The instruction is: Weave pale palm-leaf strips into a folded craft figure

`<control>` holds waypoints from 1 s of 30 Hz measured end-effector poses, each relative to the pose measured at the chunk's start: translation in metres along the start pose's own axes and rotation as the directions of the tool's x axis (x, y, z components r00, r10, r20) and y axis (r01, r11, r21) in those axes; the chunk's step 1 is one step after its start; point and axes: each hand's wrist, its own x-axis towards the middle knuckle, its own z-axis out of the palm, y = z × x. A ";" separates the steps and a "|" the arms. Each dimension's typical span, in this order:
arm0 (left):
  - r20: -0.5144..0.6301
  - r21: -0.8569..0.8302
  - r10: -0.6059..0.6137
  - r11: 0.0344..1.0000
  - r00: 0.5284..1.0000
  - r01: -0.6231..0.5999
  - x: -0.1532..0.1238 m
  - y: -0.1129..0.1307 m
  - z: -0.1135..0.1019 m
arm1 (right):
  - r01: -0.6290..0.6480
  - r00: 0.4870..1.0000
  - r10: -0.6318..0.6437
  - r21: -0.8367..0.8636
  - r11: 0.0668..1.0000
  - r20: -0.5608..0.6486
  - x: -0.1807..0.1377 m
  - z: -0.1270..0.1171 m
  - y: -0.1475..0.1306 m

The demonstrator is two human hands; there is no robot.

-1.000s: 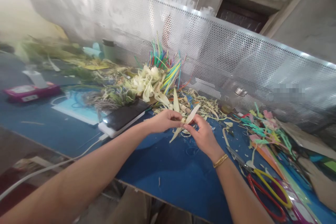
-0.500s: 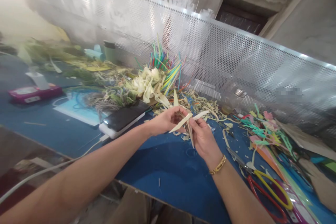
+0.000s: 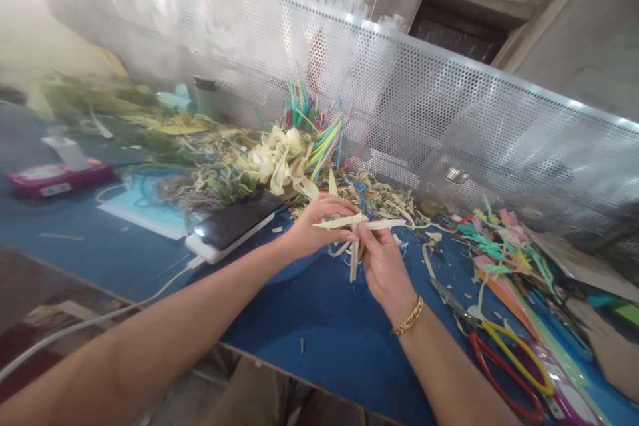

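Observation:
Pale leaf strips (image 3: 342,221), crossed over one another in a star-like shape, are held between my two hands above the blue tabletop. My left hand (image 3: 322,216) grips the crossed strips from the left, thumb below and fingers above. From the right, my right hand (image 3: 382,256) pinches them near the crossing, with a gold bracelet on the wrist. One strip end points down, another sticks out to the right over the right hand. Just behind lies a heap of dry leaf scraps (image 3: 384,196). Part of the strips is hidden by my fingers.
A black-screened phone (image 3: 234,223) with a white cable lies left of my hands. Red-and-yellow-handled scissors (image 3: 492,339) rest at the right. Behind are a bunch of pale leaves (image 3: 279,156) and colourful sticks (image 3: 327,143). A perforated metal screen (image 3: 399,100) runs along the back.
The crossed strips have turned in my hands: the one over the left hand lies flatter, and the lower end hangs straighter. My left fingers have come over the top.

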 end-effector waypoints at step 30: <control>-0.004 0.096 -0.032 0.995 0.999 0.033 -0.004 0.015 0.004 | 0.010 0.999 -0.011 -0.036 0.999 -0.035 0.000 0.000 0.001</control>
